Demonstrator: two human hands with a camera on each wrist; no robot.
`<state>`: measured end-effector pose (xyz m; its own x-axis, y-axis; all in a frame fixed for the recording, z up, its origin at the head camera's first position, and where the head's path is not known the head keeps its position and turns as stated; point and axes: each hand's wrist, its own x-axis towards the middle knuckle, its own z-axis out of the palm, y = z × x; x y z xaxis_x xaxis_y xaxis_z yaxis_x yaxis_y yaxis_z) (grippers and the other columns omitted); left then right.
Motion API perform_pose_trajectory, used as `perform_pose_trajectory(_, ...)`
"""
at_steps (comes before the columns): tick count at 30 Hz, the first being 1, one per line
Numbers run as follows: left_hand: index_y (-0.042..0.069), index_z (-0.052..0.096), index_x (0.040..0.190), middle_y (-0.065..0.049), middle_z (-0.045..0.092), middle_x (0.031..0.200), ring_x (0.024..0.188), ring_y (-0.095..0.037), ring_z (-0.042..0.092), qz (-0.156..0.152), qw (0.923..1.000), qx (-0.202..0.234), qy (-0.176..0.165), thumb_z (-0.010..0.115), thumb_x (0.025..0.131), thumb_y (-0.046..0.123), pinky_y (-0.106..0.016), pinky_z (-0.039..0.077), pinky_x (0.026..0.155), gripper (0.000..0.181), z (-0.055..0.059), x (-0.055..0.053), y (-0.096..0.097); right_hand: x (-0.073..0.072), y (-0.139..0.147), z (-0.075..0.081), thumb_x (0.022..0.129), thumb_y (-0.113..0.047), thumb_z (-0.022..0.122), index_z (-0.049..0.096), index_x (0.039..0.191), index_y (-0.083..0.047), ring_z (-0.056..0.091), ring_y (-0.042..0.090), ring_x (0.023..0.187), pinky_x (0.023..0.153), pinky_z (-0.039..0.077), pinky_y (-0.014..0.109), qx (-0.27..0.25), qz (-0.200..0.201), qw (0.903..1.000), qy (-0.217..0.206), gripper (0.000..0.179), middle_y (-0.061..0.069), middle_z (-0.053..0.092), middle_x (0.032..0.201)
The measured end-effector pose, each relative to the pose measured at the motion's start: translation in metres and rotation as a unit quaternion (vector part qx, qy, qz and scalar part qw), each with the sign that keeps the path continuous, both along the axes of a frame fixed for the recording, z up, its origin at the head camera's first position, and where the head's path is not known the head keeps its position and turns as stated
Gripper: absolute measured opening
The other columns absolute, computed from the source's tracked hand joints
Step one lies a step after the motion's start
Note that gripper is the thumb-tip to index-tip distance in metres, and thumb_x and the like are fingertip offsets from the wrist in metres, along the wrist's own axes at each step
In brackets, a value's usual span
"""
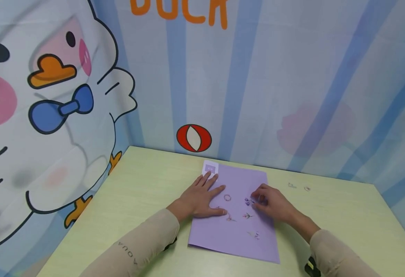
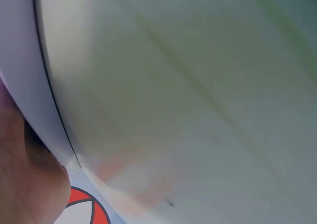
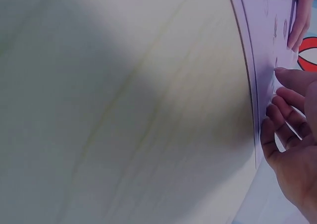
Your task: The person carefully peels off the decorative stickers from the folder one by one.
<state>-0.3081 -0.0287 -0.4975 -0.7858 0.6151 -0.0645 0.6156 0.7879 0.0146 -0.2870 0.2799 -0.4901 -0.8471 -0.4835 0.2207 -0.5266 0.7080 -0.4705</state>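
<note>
A purple sheet of paper (image 1: 233,242) lies on the table, dotted with small flower stickers. My left hand (image 1: 200,197) rests spread on its left part, close to a white card with a purple square (image 1: 206,165) at the top corner. On the right side my right hand (image 1: 275,202) bends its fingers over a purple flower sticker (image 1: 248,202), thumb and index fingertips at its edge, seemingly pinching it. Around it are a wreath sticker (image 1: 227,197), a red flower sticker (image 1: 247,216) and a pale purple one (image 1: 256,235). The right wrist view shows the thumb (image 3: 294,79) touching the paper.
Two small loose stickers, a bluish one (image 1: 292,185) and a round one (image 1: 307,188), lie on the pale yellow table (image 1: 341,215) right of the paper. A striped cloth backdrop (image 1: 202,84) with a cartoon duck (image 1: 57,154) stands along the table's back and left edges.
</note>
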Motion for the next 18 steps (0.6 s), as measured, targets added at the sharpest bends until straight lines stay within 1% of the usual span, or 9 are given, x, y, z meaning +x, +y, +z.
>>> perform_pose_trajectory(3,0.034,0.029,0.169,-0.005,0.011,0.179,0.164,-0.032,0.000,0.000,1.0000,0.001,-0.002,0.037,0.093,0.087,-0.049,0.006,0.131,0.093,0.0011,-0.0004,0.0001,-0.0012,-0.0010,-0.0009,0.089,-0.008,0.084,0.078,0.106,-0.004,0.060,0.014,0.084,0.074,0.053,0.032,0.000,-0.004,1.0000,0.001,0.019,-0.002,0.065,0.096)
perform_pose_trajectory(7,0.034,0.029,0.169,-0.005,0.011,0.179,0.164,-0.032,0.000,0.001,1.0000,0.002,0.000,0.037,0.093,0.087,-0.049,0.006,0.131,0.093,-0.0002,-0.0003,0.0012,-0.0001,-0.0011,-0.0022,0.089,-0.007,0.084,0.078,0.105,-0.004,0.061,0.015,0.085,0.075,0.054,0.032,-0.007,-0.011,0.9999,-0.004,0.018,-0.002,0.065,0.096)
perform_pose_trajectory(13,0.034,0.028,0.169,-0.006,0.011,0.179,0.164,-0.033,0.000,0.000,1.0000,-0.002,0.002,0.036,0.094,0.087,-0.050,0.006,0.131,0.092,-0.0001,0.0001,0.0002,0.0017,-0.0048,-0.0035,0.091,-0.006,0.082,0.078,0.105,-0.005,0.062,0.014,0.088,0.079,0.055,0.033,-0.006,-0.023,0.9994,-0.026,0.015,-0.001,0.066,0.098)
perform_pose_trajectory(18,0.033,0.029,0.169,-0.006,0.012,0.178,0.164,-0.033,0.001,-0.001,1.0000,0.001,0.001,0.037,0.094,0.086,-0.050,0.007,0.131,0.092,0.0005,0.0006,0.0003,0.0025,-0.0062,-0.0034,0.091,-0.004,0.081,0.078,0.105,-0.006,0.062,0.013,0.089,0.079,0.056,0.034,-0.006,-0.035,0.9988,-0.035,0.014,-0.002,0.065,0.098)
